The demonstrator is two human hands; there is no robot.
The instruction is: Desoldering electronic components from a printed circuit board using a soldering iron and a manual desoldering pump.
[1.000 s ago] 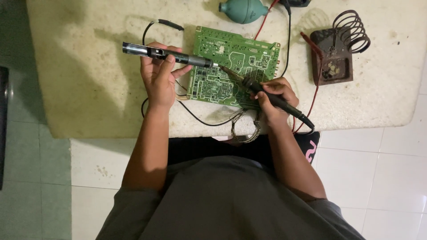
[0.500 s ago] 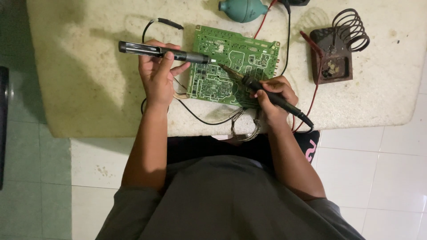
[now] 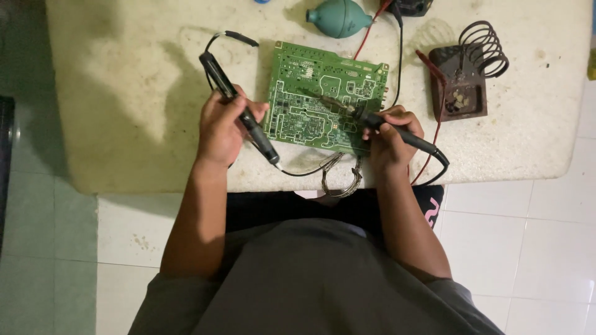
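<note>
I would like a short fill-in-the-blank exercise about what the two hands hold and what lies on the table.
1. The right hand holds a soldering iron whose tip touches the ____ circuit board.
2. The left hand holds a dark, ____-shaped tool.
3. The teal rubber bulb lies on the table beyond the board's ____ edge.

Missing words: green; pen; far
</note>
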